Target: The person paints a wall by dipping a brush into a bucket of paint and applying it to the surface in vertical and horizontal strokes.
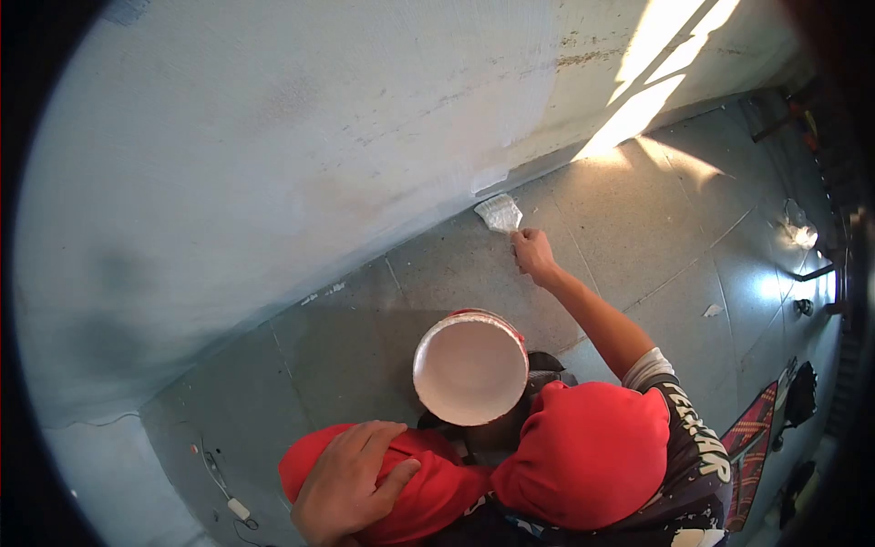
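Note:
My right hand [531, 252] reaches out over the floor, its fingers closed on the handle of a wide, flat paintbrush [499, 214] coated in white. The brush head points toward the foot of the wall [301, 137], close to the line where wall and floor meet. My left hand [351, 483] lies over my red-clothed left knee [428, 469], fingers stretched and holding nothing. Between my knees and the wall stands a round bucket [471, 372], its inside whitish and its rim smeared with white over red.
Grey tiles cover the floor [629, 237]. A cable with a white block [238, 508] lies at lower left. On the right are a clear plastic bag [798, 228], a red patterned cloth [753, 456] and a black item [801, 394]. Sunlight falls across the far wall.

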A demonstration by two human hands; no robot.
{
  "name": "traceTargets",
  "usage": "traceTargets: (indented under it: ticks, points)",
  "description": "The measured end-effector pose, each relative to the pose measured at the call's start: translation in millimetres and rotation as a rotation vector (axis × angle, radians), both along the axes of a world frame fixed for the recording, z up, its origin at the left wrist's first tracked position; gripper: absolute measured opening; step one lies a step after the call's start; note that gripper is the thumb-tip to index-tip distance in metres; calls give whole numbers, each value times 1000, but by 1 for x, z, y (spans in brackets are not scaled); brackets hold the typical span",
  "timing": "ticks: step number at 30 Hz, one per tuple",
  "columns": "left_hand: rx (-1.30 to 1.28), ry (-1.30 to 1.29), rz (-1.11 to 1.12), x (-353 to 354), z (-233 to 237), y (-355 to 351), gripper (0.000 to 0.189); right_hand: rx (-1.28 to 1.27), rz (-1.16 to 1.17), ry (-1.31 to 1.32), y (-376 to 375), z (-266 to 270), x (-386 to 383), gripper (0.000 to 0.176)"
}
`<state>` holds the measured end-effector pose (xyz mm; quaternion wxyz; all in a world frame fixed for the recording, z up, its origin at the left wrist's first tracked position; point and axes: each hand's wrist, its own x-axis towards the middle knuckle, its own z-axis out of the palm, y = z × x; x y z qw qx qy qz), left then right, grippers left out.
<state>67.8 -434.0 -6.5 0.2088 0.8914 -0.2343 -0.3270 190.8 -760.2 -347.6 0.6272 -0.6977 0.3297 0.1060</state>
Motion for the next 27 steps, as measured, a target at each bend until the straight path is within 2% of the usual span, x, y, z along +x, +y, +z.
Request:
traceTargets:
  ticks: [8,10,11,16,23,25,27]
  points:
    - [-14,-5,-3,2,-1,-1,44,-43,-7,12,3,-2,7,28]
    - [-17,-11,-4,2,-1,-1,44,160,-102,-102,5,0,-1,28]
    - [-17,-11,-3,3,-1,-1,44,160,-101,-102,6,0,-4,28]
    - [-28,-15,-5,2,-1,0,43,9,-45,-14,7,-7,-6,27]
    - [-16,-10,-1,2,-2,-1,43,-56,-3,16,9,2,7,26]
    - [-11,3,3,2,-1,-1,44,111,-100,-93,10,6,7,31]
    - [-13,7,5,2,-1,-1,44,141,-103,-141,11,21,-5,30]
